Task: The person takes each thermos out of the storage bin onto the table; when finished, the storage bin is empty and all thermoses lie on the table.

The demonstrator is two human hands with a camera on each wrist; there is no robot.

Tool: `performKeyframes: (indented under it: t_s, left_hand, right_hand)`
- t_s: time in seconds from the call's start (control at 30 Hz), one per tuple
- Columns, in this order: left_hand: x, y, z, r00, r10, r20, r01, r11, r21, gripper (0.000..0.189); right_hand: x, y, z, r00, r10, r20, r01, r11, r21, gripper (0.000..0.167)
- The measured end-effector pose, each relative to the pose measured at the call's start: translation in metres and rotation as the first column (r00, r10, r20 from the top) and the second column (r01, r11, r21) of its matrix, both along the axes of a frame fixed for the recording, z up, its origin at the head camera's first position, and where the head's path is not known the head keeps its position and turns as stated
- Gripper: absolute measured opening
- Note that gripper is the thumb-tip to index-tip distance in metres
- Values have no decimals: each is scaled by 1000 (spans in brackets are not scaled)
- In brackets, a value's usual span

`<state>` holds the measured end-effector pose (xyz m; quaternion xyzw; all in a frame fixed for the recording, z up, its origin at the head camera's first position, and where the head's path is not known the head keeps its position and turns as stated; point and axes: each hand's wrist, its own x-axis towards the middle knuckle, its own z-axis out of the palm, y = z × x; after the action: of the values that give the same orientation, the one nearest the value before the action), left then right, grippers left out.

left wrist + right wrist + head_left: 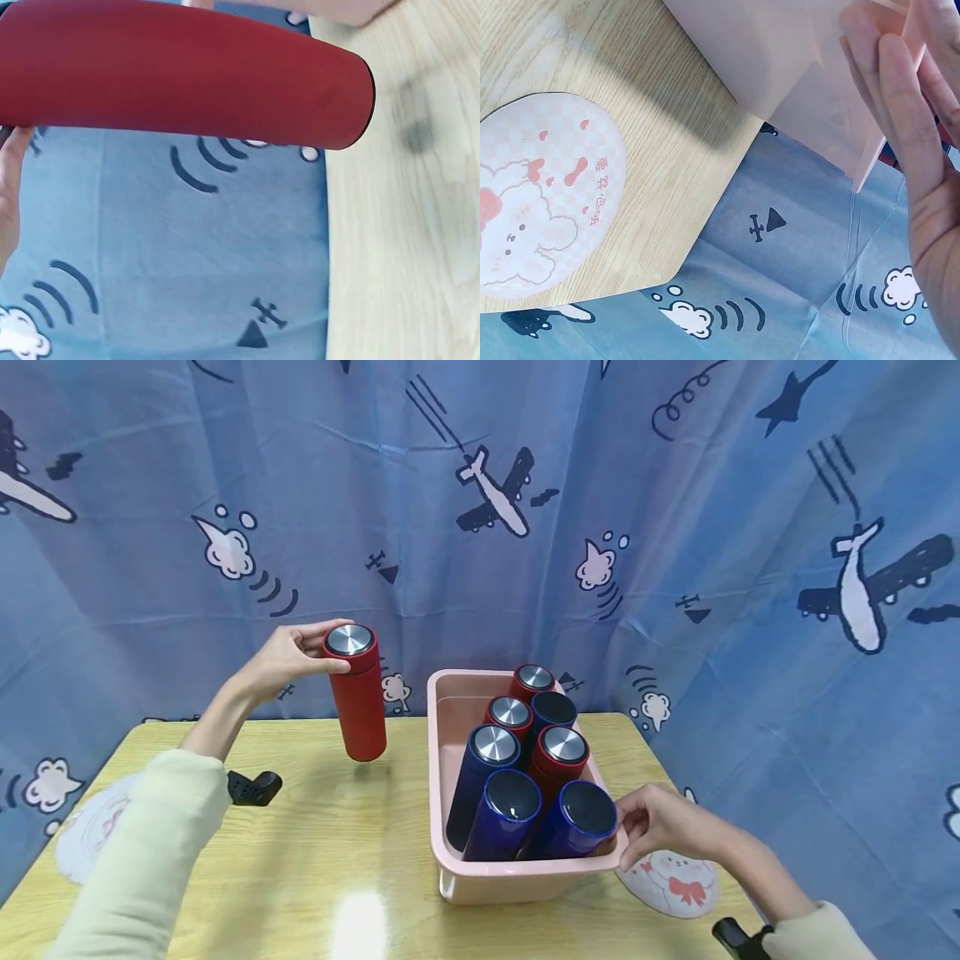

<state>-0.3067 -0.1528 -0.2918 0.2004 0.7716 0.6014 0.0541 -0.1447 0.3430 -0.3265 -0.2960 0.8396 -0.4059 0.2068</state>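
Note:
My left hand (288, 658) grips a red thermos bottle (360, 706) near its silver lid and holds it upright above the table. In the left wrist view the red thermos bottle (187, 75) lies across the picture with its base over the wood. A pink bin (442, 760) stands to its right, filled with several thermos bottles, some red (561, 758), some blue (510, 810). My right hand (660, 822) pinches the bin's near right rim. In the right wrist view the fingers (907, 105) wrap over the edge of the pink wall (780, 60).
A round bunny mat (678, 885) lies right of the bin, and another pale mat (97, 827) is partly behind the left sleeve. Black devices (255, 788) show near both wrists. A blue curtain with airplanes (405, 543) hangs behind the wooden table (315, 860).

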Motion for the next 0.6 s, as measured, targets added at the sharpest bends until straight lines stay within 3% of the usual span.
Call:
performKeyframes:
  t_s: [0.13, 0.6]
  left_hand:
    - [-4, -5, -12, 1000, -25, 6, 25, 999, -48, 70]
    - [-18, -4, -42, 997, -64, 43, 66, 997, -37, 71]
  right_hand:
    - [0, 0, 0, 1000, 6, 12, -6, 1000, -4, 27]
    - [1, 0, -2, 1000, 1, 24, 0, 1000, -22, 26]
